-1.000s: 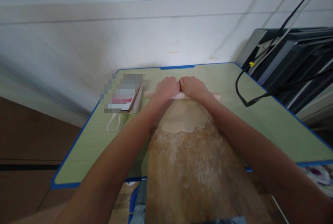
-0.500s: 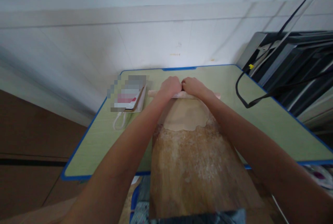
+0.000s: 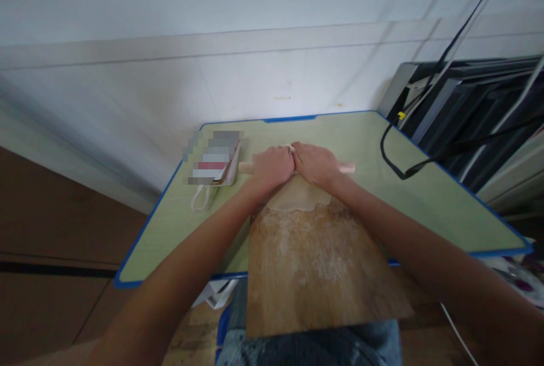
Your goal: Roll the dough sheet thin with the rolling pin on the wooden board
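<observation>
1. The left hand (image 3: pixel 273 165) is curled over a pale rolling pin (image 3: pixel 246 168), knuckles up, its fingertips hidden from this view.
2. The right hand (image 3: pixel 318 163) is curled over the same rolling pin, just beside the left hand; the two meet near its middle. How far the fingers wrap underneath cannot be seen.
3. Both ends of the rolling pin stick out past the hands, and it lies crosswise over a sheet of dough (image 3: pixel 300 198).
4. The dough is thin and flat, with a wavy near edge; the hands and rolling pin hide its far part.
5. Beneath the dough is a wooden board (image 3: pixel 314 272), streaked with whitish powder. Its near end juts beyond the edge of the worktop (image 3: pixel 429 207), above legs in blue denim (image 3: pixel 340 349).
6. The worktop is light green with a blue rim. On its left lies a pixelated flat item (image 3: pixel 212 159) with a white loop (image 3: pixel 200 198) toward the person.
7. On the right, a black cable (image 3: pixel 403 175) bends over the worktop, near dark flat panels (image 3: pixel 471 105) leaning beside it.
</observation>
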The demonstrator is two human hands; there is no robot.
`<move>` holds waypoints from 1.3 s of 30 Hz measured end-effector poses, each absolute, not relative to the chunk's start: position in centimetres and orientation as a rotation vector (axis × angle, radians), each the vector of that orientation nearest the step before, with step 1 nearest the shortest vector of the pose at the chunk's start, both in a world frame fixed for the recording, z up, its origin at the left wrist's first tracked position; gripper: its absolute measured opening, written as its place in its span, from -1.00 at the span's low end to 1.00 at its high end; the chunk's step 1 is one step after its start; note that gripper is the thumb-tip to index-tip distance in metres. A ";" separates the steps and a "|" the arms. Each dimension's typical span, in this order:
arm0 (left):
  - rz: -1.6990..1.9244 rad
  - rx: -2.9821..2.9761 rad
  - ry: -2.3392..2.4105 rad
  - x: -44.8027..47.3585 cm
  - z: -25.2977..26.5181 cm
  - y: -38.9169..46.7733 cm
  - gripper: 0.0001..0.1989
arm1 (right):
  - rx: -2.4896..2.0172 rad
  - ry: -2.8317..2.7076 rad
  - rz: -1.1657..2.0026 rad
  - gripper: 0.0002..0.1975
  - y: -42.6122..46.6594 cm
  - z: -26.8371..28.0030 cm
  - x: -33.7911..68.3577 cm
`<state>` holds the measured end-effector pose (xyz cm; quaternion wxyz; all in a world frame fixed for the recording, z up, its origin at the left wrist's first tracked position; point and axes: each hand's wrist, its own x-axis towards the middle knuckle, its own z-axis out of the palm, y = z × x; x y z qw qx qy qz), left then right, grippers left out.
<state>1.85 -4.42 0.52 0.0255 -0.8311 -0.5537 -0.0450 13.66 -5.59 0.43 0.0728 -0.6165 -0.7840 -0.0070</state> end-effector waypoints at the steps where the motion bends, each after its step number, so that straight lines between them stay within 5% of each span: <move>1: -0.156 -2.551 -1.709 1.8 0.4 -4.9 -0.66 | -1.837 -2.362 -0.036 -0.61 -5.9 0.3 13.7; 14: -0.309 -2.435 -1.667 1.6 -0.8 -9.8 -0.64 | -1.635 -2.432 -0.174 -0.67 -10.7 -0.4 13.9; 39: -0.125 -2.535 -2.020 3.0 0.2 1.8 -0.63 | -1.940 -2.268 0.251 -0.61 1.4 -0.1 14.4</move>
